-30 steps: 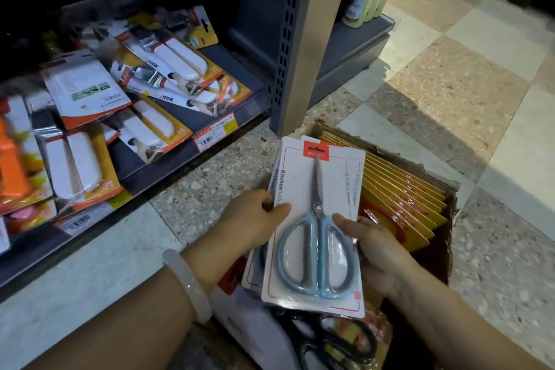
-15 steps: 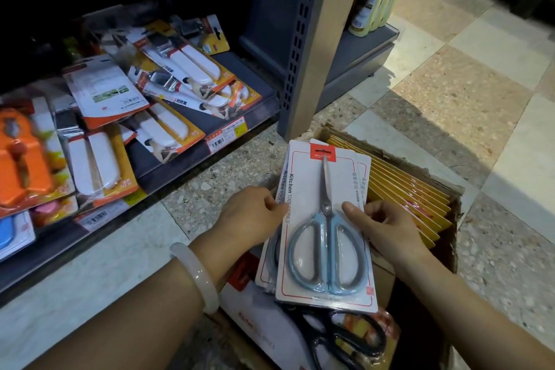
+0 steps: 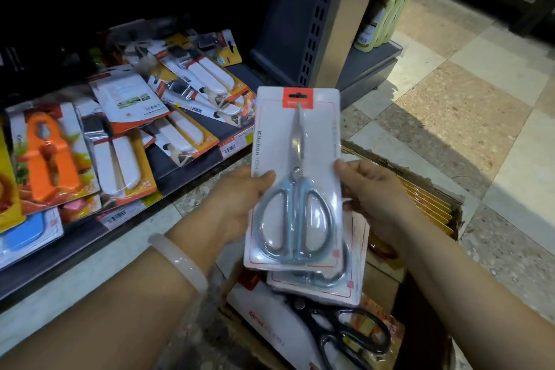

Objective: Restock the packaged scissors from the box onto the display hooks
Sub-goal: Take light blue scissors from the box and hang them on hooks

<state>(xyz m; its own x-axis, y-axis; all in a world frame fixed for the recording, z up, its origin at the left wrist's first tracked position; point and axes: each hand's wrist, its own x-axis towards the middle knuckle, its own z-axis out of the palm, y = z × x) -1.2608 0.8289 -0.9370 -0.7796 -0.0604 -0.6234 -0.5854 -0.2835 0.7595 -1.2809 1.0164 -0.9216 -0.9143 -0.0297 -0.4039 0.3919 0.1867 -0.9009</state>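
Note:
A stack of white-carded scissors packs with light-blue handles (image 3: 295, 177) is lifted above the cardboard box (image 3: 432, 189). My left hand (image 3: 237, 204) grips the stack's left edge, thumb on the front. On the right edge, my right hand (image 3: 375, 192) pinches the top pack with its thumb in front. A lower pack (image 3: 348, 282) of the stack sticks out below. A pack of black-handled scissors (image 3: 345, 336) lies in the box's near end. Yellow-edged cards (image 3: 429, 204) stand in a row in its far side. No display hooks are visible.
To the left, a low dark shelf (image 3: 192, 165) carries carded kitchen tools: white-handled peelers (image 3: 210, 78), an orange tool (image 3: 48, 156). A perforated grey shelf upright (image 3: 318, 18) stands behind the packs. Yellow-green bottles (image 3: 387, 6) sit on a shelf base to the right. Tiled floor (image 3: 480, 99) stretches right.
Both hands have raised the scissors packs up out of the box and tilted the top pack more upright; my view has shifted slightly up towards the shelf.

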